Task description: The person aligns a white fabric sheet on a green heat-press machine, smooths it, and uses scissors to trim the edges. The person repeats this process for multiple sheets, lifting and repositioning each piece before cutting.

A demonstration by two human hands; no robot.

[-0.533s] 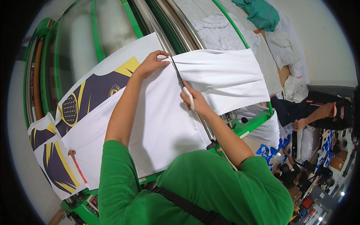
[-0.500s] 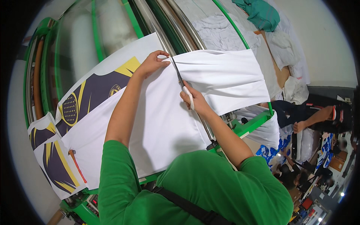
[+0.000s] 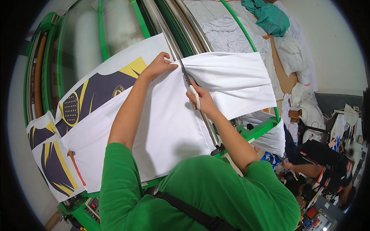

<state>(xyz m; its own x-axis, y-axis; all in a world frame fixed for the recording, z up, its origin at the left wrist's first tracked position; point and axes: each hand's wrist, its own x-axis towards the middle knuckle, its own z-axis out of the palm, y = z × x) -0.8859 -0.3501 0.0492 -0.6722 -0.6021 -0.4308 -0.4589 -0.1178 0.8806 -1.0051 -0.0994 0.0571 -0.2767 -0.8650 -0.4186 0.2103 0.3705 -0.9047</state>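
My left hand pinches the edge of the white fabric beside the tips of a long pair of scissors. My right hand is closed on the scissors' handle, which is wrapped in white. The blades lie at the fabric's upper edge, where a creased flap of it extends to the right over steel rollers. Dark panels printed in yellow lie on white sheet along the left, partly under the fabric. A small hammer with an orange handle rests on the fabric at lower left.
The green-framed machine with long rollers spans the upper left. White cloth heaps and a teal bundle lie beyond it. A co-worker in dark clothing stands at the right among cluttered goods.
Both my hands and the scissors have shifted slightly right, the right hand also a little upward. The co-worker at the right has moved lower in the view.
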